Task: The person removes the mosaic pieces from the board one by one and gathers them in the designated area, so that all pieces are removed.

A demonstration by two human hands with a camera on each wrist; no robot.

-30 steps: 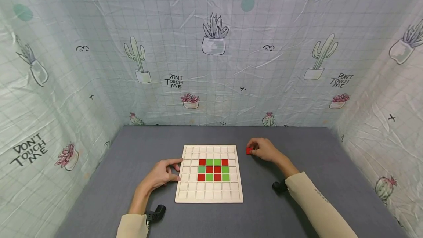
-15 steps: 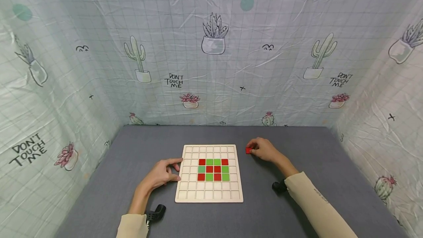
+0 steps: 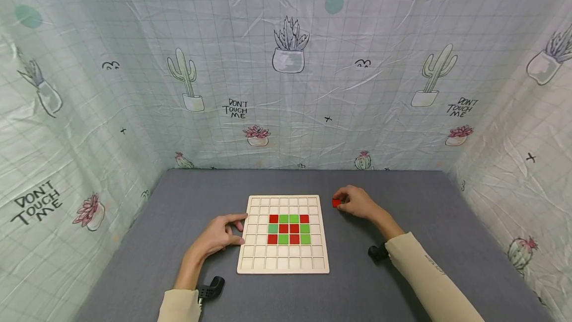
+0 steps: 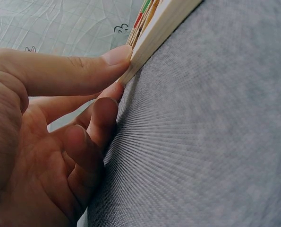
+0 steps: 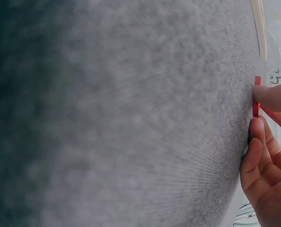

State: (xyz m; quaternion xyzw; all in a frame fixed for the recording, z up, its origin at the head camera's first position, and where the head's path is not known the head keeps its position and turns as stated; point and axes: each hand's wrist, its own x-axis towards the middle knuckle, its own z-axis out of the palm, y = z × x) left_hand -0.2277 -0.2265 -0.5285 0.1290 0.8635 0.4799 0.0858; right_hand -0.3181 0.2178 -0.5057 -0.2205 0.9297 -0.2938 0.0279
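Note:
A square wooden grid board lies on the table in the head view. Red and green square tiles fill a block of three rows near its middle. My left hand touches the board's left edge with thumb and index finger spread apart; in the left wrist view the thumb presses at the board's side, its other fingers loosely bent. Beyond the board's upper right corner, my right hand pinches a flat red tile. In the right wrist view, this red tile is right at the table surface.
The grey table reaches back to a wall of white patterned cloth, which also closes off both sides. A black wrist camera sits by the left wrist and another black camera by the right.

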